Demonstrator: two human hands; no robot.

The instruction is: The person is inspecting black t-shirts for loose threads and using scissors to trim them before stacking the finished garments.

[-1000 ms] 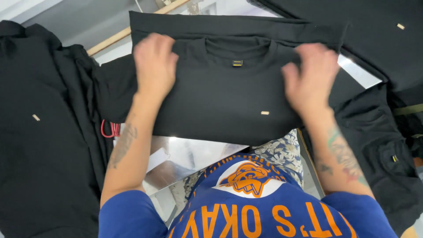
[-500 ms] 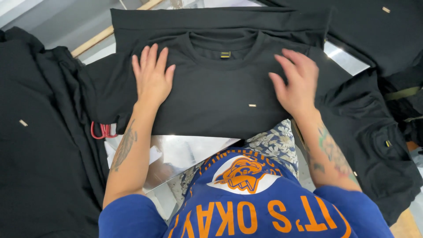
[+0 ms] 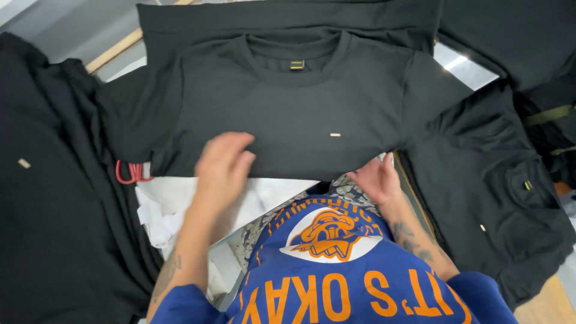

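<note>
Hands of a person in a blue top work at the near edge of a black t-shirt (image 3: 300, 114) spread flat, collar away. Left hand (image 3: 223, 165) hovers blurred over the hem, fingers loosely curled, holding nothing. Right hand (image 3: 373, 180) sits at the hem's right end; whether its fingers pinch the cloth cannot be told. Piles of black clothes (image 3: 48, 216) lie on both sides, red loops (image 3: 131, 174) at the left.

Heap of black garments (image 3: 48, 198) along the table's left edge, small pale tag showing. Red hanger hook (image 3: 129, 174) just beside it, white crumpled paper (image 3: 162, 210) below. Another black garment pile (image 3: 498, 198) at right edge. Folded black fabric (image 3: 288, 15) at far edge. Wooden strip (image 3: 114, 53) at far left.
</note>
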